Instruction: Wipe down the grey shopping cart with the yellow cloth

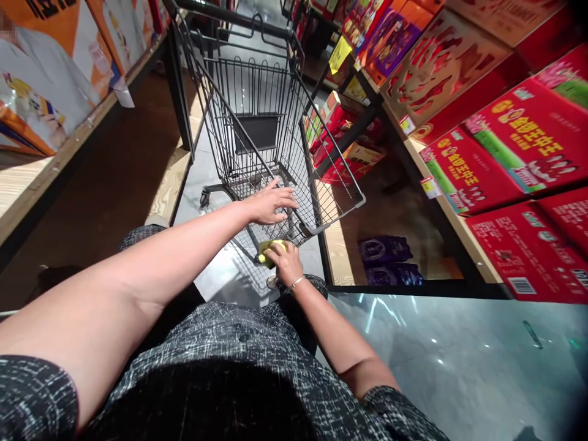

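Observation:
A black wire shopping cart (257, 104) stands in the aisle in front of me, tipped in the view. My left hand (271, 203) rests on the cart's near rim, fingers stretched flat over the wire. Just below it, my right hand (287, 262) is closed on a yellow cloth (269, 250), pressed against the cart's lower near frame. A thin bracelet circles my right wrist. My dark speckled clothing fills the bottom of the view.
Red boxed goods (514, 147) fill the shelves on the right, with price tags along the wooden shelf edge (441, 202). Dark packs (386, 260) lie on the bottom shelf. Orange and white boxes (50, 67) line the left shelf. The floor (459, 361) is glossy grey tile.

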